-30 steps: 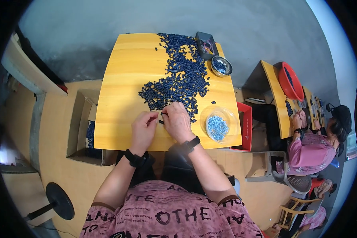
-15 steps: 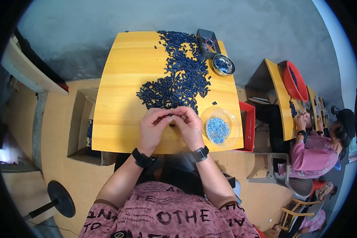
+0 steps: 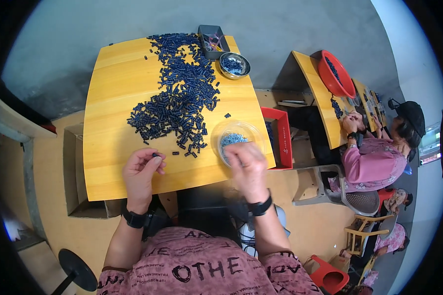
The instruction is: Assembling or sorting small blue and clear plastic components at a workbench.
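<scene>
My left hand is above the near part of the yellow wooden table, closed in a pinch on a small dark-blue cylindrical piece. To the right, my right hand hangs over the near side of a clear round plastic bowl. Its fingers curl downward, slightly blurred, and whatever is between them is hidden. Small light-blue, shiny pieces lie in the bowl. Beyond my hands spreads a large heap of similar dark-blue pieces, with a few loose ones near my left fingertips.
A metal bowl of small pieces and a grey tray stand at the far right of the table. Beside the right edge is a red box; a cardboard box is at left. Another person sits at a table further right.
My hands were together at the table's near side; now they are apart. The left keeps a dark-blue piece, while the right has moved over the clear bowl. The whole view has shifted.
</scene>
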Demonstrator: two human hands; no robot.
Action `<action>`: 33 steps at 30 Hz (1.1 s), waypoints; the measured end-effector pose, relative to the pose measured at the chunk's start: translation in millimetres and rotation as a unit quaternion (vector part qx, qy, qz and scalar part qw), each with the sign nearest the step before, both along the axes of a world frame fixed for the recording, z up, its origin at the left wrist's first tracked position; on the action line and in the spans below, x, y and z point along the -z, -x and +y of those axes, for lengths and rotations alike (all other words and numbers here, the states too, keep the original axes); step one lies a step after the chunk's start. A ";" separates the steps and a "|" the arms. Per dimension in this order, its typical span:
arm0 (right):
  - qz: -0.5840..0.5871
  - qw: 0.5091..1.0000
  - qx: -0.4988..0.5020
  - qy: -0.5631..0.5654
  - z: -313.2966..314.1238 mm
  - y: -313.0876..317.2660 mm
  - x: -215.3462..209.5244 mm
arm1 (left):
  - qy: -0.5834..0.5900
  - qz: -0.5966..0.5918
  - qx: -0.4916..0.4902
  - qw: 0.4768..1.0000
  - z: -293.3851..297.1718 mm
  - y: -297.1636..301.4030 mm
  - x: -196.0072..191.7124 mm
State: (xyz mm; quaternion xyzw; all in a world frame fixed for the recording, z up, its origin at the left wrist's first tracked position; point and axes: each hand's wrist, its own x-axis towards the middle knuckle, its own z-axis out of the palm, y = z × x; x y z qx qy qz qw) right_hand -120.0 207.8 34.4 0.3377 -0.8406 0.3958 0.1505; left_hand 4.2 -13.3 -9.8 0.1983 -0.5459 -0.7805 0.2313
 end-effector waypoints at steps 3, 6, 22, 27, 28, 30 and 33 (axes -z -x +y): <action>0.056 0.990 0.065 -0.114 34.4 22.2 -5.7 | -0.029 0.004 0.021 0.999 1.9 -8.1 6.1; 0.097 0.978 0.070 -0.173 37.0 34.2 -2.6 | -0.104 -0.019 0.045 0.993 10.2 -14.1 9.1; 0.087 0.951 0.051 -0.292 31.1 45.0 11.6 | -0.164 -0.041 0.084 0.982 28.4 -24.0 -1.9; 0.085 0.966 0.040 -0.242 27.3 43.0 9.4 | -0.170 -0.039 0.092 0.980 28.2 -25.0 0.6; 0.075 0.969 0.029 -0.234 26.2 42.6 9.6 | -0.170 -0.040 0.091 0.980 27.9 -25.2 0.5; 0.065 0.972 0.017 -0.227 23.4 42.3 10.4 | -0.179 -0.045 0.084 0.979 27.4 -24.3 -0.6; 0.055 0.964 0.023 -0.257 19.7 44.2 13.4 | -0.172 -0.045 0.091 0.980 27.5 -23.7 -0.6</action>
